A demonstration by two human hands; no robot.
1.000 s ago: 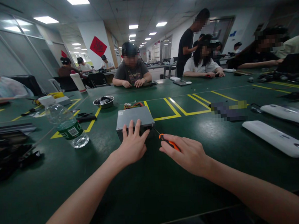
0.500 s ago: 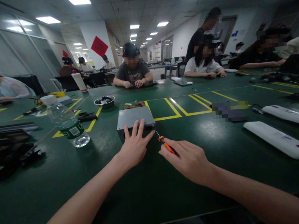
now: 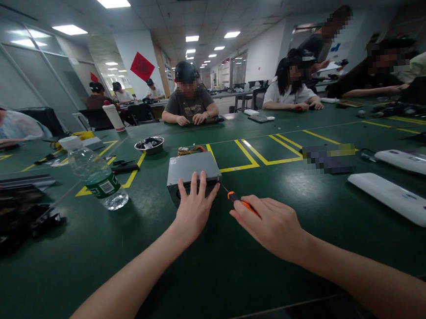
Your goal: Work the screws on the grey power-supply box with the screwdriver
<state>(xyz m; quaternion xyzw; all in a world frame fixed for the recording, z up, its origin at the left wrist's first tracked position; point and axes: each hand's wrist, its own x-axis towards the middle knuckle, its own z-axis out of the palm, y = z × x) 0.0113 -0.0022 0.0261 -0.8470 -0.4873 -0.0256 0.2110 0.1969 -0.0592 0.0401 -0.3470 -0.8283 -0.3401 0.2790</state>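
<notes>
A grey metal computer power supply [image 3: 189,166] rests on the green table, with a bundle of coloured cables [image 3: 192,150] at its far side. My left hand [image 3: 194,207] lies on its near edge and front face, fingers spread. In my right hand [image 3: 271,223] is a screwdriver [image 3: 240,200] with an orange and black handle. Its thin shaft points up and left to the right front corner of the power supply. Whether the tip sits in a screw is too small to tell.
A water bottle [image 3: 99,176] stands left, near a metal bowl [image 3: 149,145] of small dark parts. Dark parts [image 3: 21,214] lie at far left. White devices [image 3: 396,196] lie right. Yellow tape [image 3: 236,168] marks the green table [image 3: 208,287]. Several people sit around it.
My right hand and the screwdriver have shifted slightly right and down, the handle turning a little. My left hand stays on the power supply. A standing person behind has moved right.
</notes>
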